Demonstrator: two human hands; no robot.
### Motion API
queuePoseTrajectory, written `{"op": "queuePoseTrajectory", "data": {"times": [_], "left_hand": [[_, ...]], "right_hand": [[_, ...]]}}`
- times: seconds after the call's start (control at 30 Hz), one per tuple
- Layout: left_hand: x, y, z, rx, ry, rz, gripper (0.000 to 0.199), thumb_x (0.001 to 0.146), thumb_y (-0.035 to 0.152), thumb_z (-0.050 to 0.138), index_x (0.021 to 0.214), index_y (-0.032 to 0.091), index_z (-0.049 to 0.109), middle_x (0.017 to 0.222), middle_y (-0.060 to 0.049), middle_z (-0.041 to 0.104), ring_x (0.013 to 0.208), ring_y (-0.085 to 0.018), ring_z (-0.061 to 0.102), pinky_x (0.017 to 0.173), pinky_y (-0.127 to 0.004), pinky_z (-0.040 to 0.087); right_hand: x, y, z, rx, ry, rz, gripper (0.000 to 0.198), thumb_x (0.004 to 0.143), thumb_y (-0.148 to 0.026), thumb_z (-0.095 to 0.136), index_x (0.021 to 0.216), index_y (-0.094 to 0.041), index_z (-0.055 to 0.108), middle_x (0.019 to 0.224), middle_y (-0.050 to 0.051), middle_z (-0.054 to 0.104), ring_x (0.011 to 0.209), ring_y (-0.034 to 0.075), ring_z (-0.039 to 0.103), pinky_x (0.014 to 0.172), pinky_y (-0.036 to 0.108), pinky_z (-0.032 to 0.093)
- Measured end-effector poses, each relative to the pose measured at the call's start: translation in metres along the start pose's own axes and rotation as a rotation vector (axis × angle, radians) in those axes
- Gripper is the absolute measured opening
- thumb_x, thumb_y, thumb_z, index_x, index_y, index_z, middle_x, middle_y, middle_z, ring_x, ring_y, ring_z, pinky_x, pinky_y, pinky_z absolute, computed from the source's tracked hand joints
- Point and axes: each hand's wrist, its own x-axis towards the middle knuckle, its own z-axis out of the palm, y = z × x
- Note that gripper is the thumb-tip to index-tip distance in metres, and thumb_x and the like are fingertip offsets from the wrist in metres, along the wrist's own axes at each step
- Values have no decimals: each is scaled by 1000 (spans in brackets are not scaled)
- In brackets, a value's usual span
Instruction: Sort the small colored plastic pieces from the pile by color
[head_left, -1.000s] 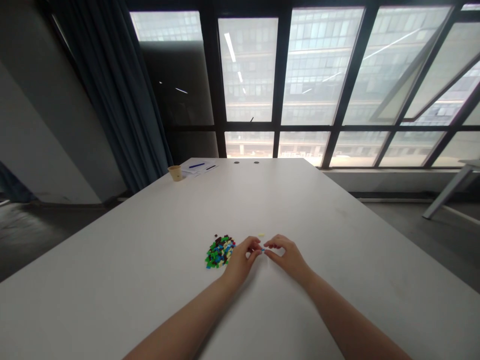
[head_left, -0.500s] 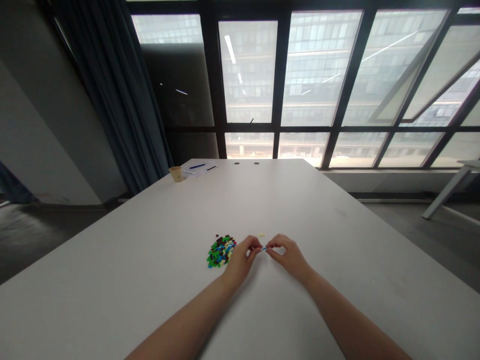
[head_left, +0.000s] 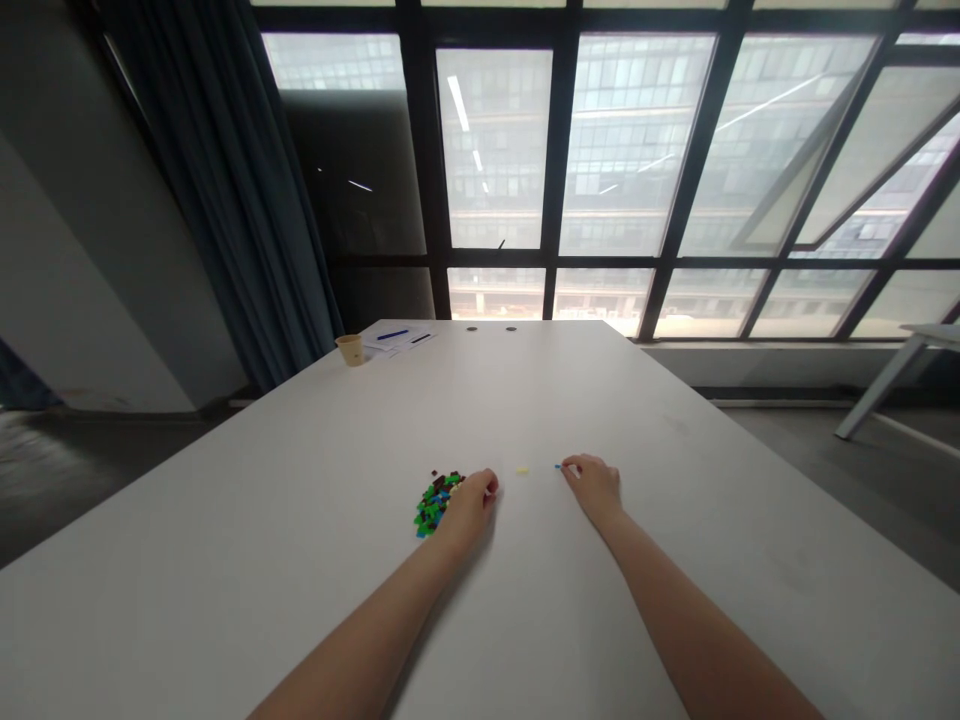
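Out to the right on the table, my right hand pinches a small blue toy brick at its fingertips, low to the white surface. My left hand is closed, fingers curled, just right of a heap of small toy bricks in green, blue, brown and cream. It covers the right part of the heap; a pale speck shows by its fingertips, too faint to name. A pale yellow brick lies flat between my two hands, apart from both.
A long white table stretches toward the windows. At its far left are a tan paper cup and papers with a blue pen. One dark brick lies just behind the heap.
My hands have parted. The right moved right and away from me with the blue brick, while the left drew back leftward over the heap's edge. The yellow brick stayed put.
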Motion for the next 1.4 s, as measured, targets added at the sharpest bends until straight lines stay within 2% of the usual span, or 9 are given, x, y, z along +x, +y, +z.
{"op": "queuePoseTrajectory", "data": {"times": [0.33, 0.5, 0.63, 0.8, 0.93, 1.13, 1.23, 1.33, 1.4], "left_hand": [[3, -4, -23, 261, -76, -74, 20, 75, 15, 45, 87, 16, 61, 94, -8, 57, 89, -18, 51, 81, -27, 34], [3, -6, -22, 279, -136, -69, 15, 71, 15, 51, 81, 15, 62, 89, -7, 58, 85, -17, 52, 78, -25, 36], [5, -11, -19, 262, -150, -75, 17, 72, 9, 46, 73, 15, 61, 83, -6, 60, 80, -15, 53, 74, -23, 36], [5, -10, -20, 248, -109, -54, 18, 72, 7, 44, 75, 16, 60, 82, -5, 60, 79, -15, 53, 73, -23, 36], [2, -2, -24, 182, -49, -49, 17, 73, 10, 43, 76, 18, 58, 80, -4, 59, 78, -16, 53, 73, -24, 36], [5, -1, -21, -128, 54, -123, 14, 70, 10, 48, 74, 18, 57, 76, -3, 59, 73, -14, 53, 72, -25, 40], [4, 6, -15, -571, -19, -222, 7, 69, 12, 54, 74, 16, 57, 74, -2, 60, 72, -12, 55, 74, -25, 43], [1, 18, -10, -1132, -109, -433, 9, 69, 12, 59, 77, 14, 54, 75, -2, 62, 73, -10, 59, 77, -23, 46], [-3, 27, -7, -1387, -148, -582, 13, 68, 8, 60, 78, 13, 53, 73, -2, 62, 72, -9, 60, 76, -19, 47]], "right_hand": [[-6, 7, -7, 41, -70, 40, 26, 79, -30, 44, 96, -29, 62, 82, 2, 61, 79, 15, 53, 67, 27, 31], [-10, -3, -6, -22, -80, -58, 28, 79, -29, 44, 101, -30, 60, 83, 3, 60, 80, 16, 51, 68, 28, 32], [-19, -12, -11, 55, -99, -165, 27, 77, -25, 45, 98, -27, 62, 77, 2, 59, 77, 15, 51, 69, 26, 33], [-37, -25, -15, 248, -264, -348, 29, 75, -18, 45, 96, -25, 64, 69, 1, 57, 65, 12, 49, 65, 23, 36], [-43, -31, -16, 295, -262, -424, 31, 73, -14, 44, 95, -24, 64, 67, 0, 55, 65, 12, 48, 65, 24, 37], [-39, -28, -15, 306, -220, -405, 29, 73, -14, 44, 91, -23, 65, 68, 1, 57, 69, 13, 49, 69, 26, 38], [-39, -28, -16, 321, -189, -427, 27, 74, -14, 45, 90, -23, 65, 68, 1, 57, 69, 13, 49, 68, 26, 38], [-40, -31, -19, 332, -176, -454, 24, 75, -17, 46, 88, -23, 65, 68, 1, 57, 68, 13, 49, 68, 26, 38], [-41, -33, -20, 336, -171, -464, 23, 75, -18, 47, 88, -22, 65, 68, 1, 57, 69, 13, 49, 68, 26, 38]]}}
